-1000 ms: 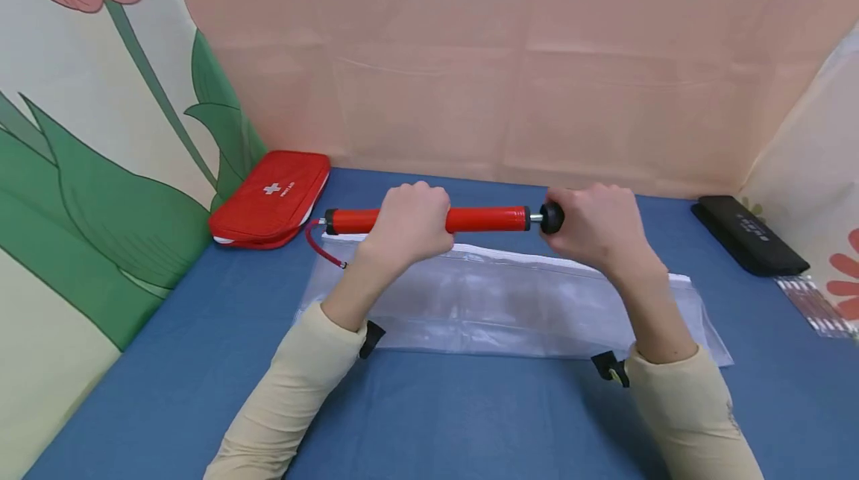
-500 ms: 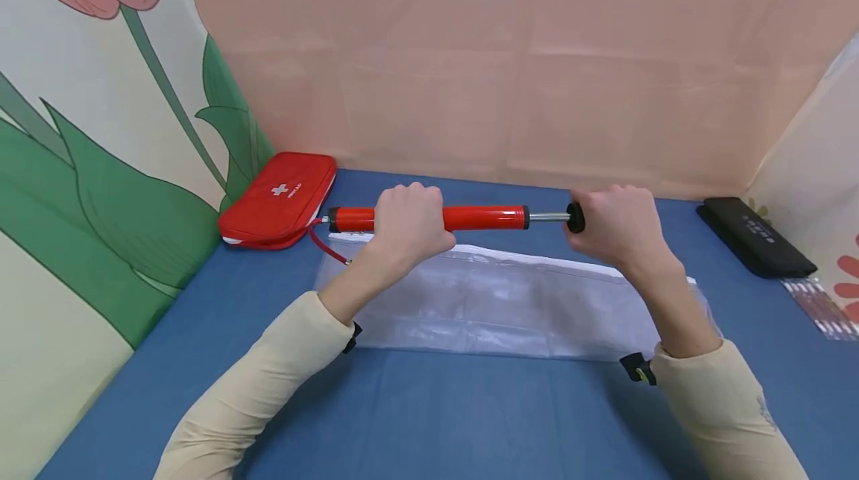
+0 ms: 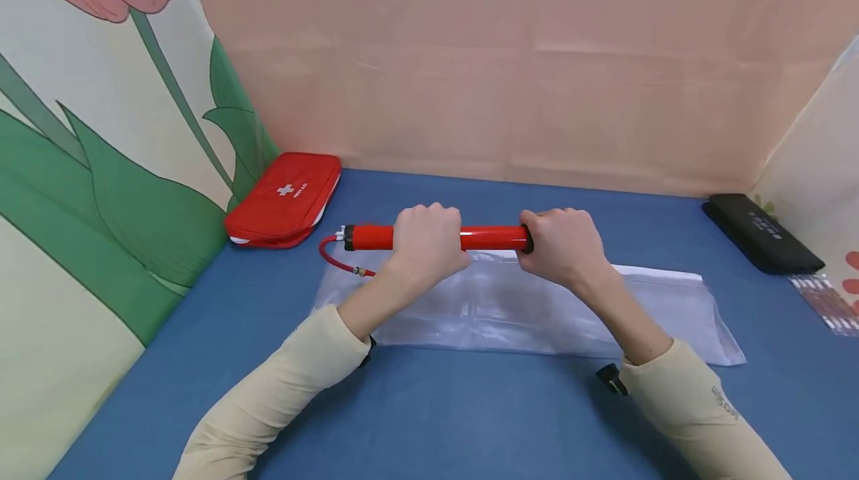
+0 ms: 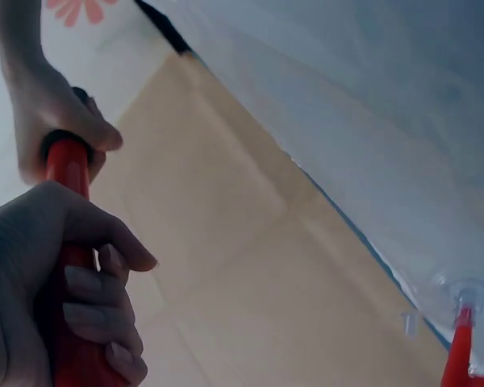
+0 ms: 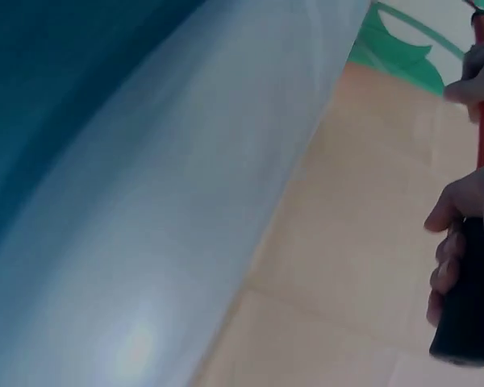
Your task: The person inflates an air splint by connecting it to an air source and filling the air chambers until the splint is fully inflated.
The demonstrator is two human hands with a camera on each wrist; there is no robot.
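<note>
Sleeves [image 3: 282,383] of mine reach in over the counter [image 3: 470,413], and under my wrists a clear inflatable bag [image 3: 463,316] lies spread out. Over its far part both my hands are wrapped around one thing, a red hand pump [image 3: 494,238], held crosswise in front of me. My left hand [image 3: 429,245] has its fingers curled round the barrel; my right hand [image 3: 564,245] grips the black handle [image 5: 466,298] at the other end. No rod shows between barrel and handle, so I judge this to be the pushed-in end of a pumping stroke; the next move calls for drawing the handle outward while my left hand steadies the barrel. Past my left hand, a red hose [image 3: 338,264] curves back toward the bag; its red nozzle [image 4: 460,347] appears seated in a clear valve [image 4: 468,294]. Farther off lie a red first-aid pouch [image 3: 288,200] to the left and a black case [image 3: 763,235] to the right.
</note>
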